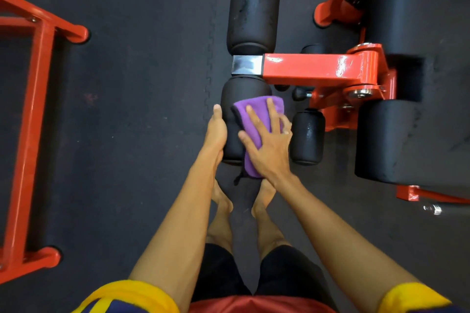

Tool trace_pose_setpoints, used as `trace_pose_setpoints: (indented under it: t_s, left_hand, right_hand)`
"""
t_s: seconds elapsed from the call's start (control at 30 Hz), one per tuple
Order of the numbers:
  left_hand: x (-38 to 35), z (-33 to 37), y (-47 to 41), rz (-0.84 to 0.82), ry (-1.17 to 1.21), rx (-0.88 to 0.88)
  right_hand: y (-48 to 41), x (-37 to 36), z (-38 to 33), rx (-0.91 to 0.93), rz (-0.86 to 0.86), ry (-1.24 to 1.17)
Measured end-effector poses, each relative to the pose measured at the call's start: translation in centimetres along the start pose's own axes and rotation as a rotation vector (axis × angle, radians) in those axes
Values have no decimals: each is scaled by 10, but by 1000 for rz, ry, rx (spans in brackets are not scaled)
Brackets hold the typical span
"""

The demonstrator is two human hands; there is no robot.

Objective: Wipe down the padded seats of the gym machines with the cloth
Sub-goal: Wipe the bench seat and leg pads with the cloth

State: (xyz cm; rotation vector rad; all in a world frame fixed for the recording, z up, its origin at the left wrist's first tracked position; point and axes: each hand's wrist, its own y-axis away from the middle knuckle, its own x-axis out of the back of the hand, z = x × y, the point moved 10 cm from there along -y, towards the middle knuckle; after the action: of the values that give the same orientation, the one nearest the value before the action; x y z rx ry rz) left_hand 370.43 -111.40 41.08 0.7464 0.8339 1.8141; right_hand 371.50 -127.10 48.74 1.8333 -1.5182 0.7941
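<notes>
A purple cloth (pixel 250 119) lies over the near black foam roller pad (pixel 232 99) of a red gym machine. My right hand (pixel 269 145) presses flat on the cloth with its fingers spread. My left hand (pixel 216 132) rests against the left side of the same roller, fingers straight along it. A second roller pad (pixel 253 7) extends beyond the red arm (pixel 305 68) that carries both. The machine's black padded seat (pixel 412 99) is at the right.
A smaller black roller (pixel 307 137) sits just right of my right hand. A red steel frame (pixel 33 119) of another machine stands at the left. Dark rubber floor (pixel 127 134) lies between them. My bare feet stand just below the roller.
</notes>
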Motion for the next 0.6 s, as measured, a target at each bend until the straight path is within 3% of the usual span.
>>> trace_pose_setpoints:
  t_s: [0.2,0.37,0.5,0.6]
  left_hand:
    - [-10,20,42,229,-204,-271]
    - [13,12,18,207,-98,-221]
    - [5,7,0,128,-188,-135]
    - [3,9,7,151,-237,-134]
  right_hand:
    - [-60,9,26,-315,0,-512]
    - [-11,-2,24,-210,-44,-483]
    - [30,-11,23,-172,-48,-377]
    - [14,0,1,-6,-7,-212]
